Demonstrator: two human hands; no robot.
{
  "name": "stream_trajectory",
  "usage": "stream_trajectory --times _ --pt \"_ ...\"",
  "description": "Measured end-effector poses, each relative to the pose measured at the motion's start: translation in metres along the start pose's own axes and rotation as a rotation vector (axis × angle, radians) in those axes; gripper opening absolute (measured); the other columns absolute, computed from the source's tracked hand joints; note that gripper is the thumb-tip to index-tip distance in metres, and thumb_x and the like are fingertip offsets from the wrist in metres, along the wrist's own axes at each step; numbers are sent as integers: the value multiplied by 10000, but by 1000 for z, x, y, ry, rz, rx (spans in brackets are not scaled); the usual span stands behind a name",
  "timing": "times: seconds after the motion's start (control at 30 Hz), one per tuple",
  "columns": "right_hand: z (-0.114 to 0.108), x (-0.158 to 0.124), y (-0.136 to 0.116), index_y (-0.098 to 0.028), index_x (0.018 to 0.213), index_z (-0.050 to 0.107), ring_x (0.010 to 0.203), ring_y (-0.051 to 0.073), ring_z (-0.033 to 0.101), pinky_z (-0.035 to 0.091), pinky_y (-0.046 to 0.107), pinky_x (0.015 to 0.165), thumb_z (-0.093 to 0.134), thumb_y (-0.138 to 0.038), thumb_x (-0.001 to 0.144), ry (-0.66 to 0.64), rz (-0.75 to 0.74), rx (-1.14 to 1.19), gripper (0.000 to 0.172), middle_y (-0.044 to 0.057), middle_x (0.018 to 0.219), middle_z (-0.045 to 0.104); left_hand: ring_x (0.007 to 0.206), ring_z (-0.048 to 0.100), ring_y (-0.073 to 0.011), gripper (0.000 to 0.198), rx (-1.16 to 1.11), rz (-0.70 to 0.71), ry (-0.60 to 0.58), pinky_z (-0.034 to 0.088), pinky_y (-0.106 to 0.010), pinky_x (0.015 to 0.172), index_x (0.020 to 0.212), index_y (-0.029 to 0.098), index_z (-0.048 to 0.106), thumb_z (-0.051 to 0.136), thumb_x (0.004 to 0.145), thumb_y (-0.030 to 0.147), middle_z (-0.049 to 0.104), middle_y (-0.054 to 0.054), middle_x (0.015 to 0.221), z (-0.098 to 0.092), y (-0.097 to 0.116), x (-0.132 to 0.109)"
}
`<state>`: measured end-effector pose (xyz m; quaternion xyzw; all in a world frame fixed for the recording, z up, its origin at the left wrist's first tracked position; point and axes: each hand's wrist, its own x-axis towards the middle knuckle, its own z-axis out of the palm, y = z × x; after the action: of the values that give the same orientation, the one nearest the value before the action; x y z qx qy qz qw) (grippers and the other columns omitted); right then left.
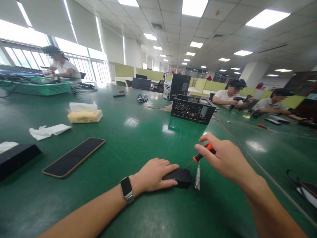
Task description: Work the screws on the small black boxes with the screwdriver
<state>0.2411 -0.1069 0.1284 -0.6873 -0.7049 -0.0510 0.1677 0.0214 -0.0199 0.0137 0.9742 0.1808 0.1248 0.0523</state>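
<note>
Across the green table (133,142), a black computer case (192,110) lies at the far right of my hands, and a smartphone (74,158) lies to the left. My left hand (156,175) clasps a black rectangular box (182,178) near me, thumb along its near side. My right hand (226,162) holds an orange-and-black screwdriver (198,157) aslant, thumb and forefinger parted around the handle, tip at the box's far edge. Just right lies a smaller clear-handled screwdriver (197,179).

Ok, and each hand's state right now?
Left hand: closed on the black box.
Right hand: at the orange-and-black screwdriver, its grip partly hidden; open or closed cannot be told.
</note>
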Motion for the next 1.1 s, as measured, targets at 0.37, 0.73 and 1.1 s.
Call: stream_trajectory --times 0.37,0.73,1.1 --pt "0 0 1 -251 925 603 566 177 579 314 252 522 448 -476 881 23 -6 3 277 -1 638 649 903 638 -240 501 -6 -3 -4 457 -323 774 1300 256 489 429 919 576 663 -64 1030 1 0 0" --pt "1 1 4 -271 933 639 557 187 593 291 250 495 461 -475 864 65 52 -95 280 -6 620 660 899 638 -235 507 -14 2 5 460 -318 780 1295 249 499 435 916 579 661 -65 1020 1 -1 -1" --pt "4 0 -1 -263 1113 612 732 236 682 427 296 601 441 -451 901 80 9 1 332 27 792 735 903 636 -234 518 -22 1 20 462 -317 778 1290 237 510 422 917 585 665 -74 1020 2 -1 -1"
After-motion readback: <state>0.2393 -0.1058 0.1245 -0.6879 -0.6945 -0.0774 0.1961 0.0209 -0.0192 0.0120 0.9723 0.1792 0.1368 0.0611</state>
